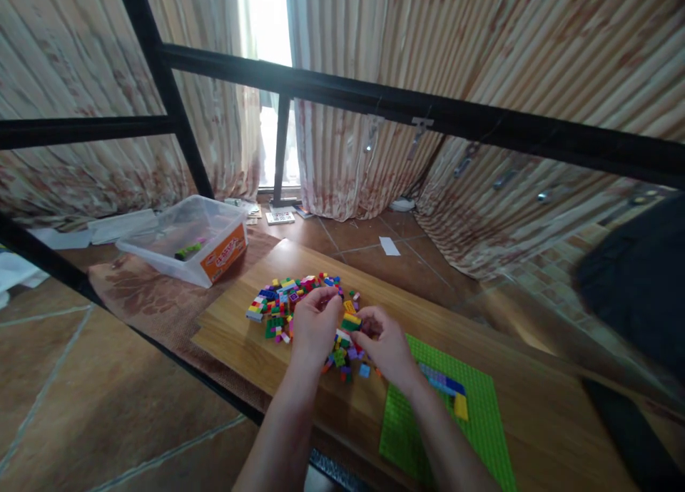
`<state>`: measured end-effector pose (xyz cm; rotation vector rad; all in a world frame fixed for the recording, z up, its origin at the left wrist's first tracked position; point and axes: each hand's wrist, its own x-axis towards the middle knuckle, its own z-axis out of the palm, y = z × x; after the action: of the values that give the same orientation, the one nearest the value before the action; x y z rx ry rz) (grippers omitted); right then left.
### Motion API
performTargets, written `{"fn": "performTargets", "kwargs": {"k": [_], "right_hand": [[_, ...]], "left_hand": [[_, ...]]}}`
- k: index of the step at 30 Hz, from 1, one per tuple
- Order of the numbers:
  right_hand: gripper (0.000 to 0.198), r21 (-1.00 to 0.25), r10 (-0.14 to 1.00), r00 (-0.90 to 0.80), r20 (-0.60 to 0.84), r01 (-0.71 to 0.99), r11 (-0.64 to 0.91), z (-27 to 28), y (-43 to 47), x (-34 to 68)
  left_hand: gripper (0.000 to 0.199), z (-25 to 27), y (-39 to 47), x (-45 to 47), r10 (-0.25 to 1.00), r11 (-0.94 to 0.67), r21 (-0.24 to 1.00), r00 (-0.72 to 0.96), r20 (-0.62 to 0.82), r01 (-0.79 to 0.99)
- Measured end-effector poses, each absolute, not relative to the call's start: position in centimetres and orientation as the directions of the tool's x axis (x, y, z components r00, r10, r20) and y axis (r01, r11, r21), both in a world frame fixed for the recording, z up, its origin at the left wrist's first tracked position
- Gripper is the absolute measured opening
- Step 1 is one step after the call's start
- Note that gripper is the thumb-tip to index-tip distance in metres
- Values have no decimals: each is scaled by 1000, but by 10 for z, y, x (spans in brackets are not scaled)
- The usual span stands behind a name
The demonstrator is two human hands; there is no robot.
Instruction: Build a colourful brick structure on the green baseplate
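My left hand (317,324) is over the pile of small coloured toy bricks (278,303), thumb and forefinger pinched together. Whatever sits between those fingertips is too small and hidden to make out. Just to the right, my right hand (389,346) hovers low at the pile's edge, fingers curled, with thumb and forefinger apart. Closest to its fingertips is a yellow and green brick stack (352,322); I see no brick clearly held there. Partly under my right forearm lies a green baseplate (476,442), carrying a row of blue bricks (447,381) and a yellow brick (461,407).
Everything rests on a wooden board (240,335). Beyond its left end stands a clear plastic box (176,264) with an orange label and a few bricks inside. Black metal rails (374,100) cross in front of patterned curtains (347,28). A dark flat object (626,428) lies at right.
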<state>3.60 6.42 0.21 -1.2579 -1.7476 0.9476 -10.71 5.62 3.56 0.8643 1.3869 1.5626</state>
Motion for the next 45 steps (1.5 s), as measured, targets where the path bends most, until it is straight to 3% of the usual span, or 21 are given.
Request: {"fn": "performTargets", "kwargs": {"k": [7,11,15,21,25,28,31,33,36,41,45], "right_hand": [[22,-983,980,90,175,69,169,16,32,40],[25,-980,979,98,176,111,165,16,21,53],[26,-961,968,161,190,233,150,7,15,61],[25,-958,936,266,232,227,173,-2,14,55],[28,-986,936,325,138,131,100,-7,16,52],[25,-975,940,317,126,214,59,-10,17,53],[16,-900,960,205,191,428,88,-10,16,53],[18,-867,973,123,197,484,114,-9,15,52],[21,-896,980,79,182,425,132,-6,14,52],[41,-986,991,55,125,116,118,-1,12,54],[41,-979,988,28,153,142,148,5,10,53]], "left_hand": [[23,39,44,-89,991,-16,996,130,27,-84],[27,38,39,-81,958,-60,998,284,47,37],[29,38,36,-73,946,-137,974,317,75,179],[28,39,35,-67,956,-216,886,273,107,409],[27,36,39,-71,973,-174,882,213,86,437],[26,32,43,-79,988,-124,905,137,74,407],[26,28,46,-86,995,-63,951,97,35,304],[26,26,47,-87,996,-10,975,84,-8,222],[25,29,46,-84,991,111,991,65,-116,75],[28,43,39,-75,956,285,941,128,-265,-180],[32,46,36,-72,954,286,937,151,-259,-199]]}}
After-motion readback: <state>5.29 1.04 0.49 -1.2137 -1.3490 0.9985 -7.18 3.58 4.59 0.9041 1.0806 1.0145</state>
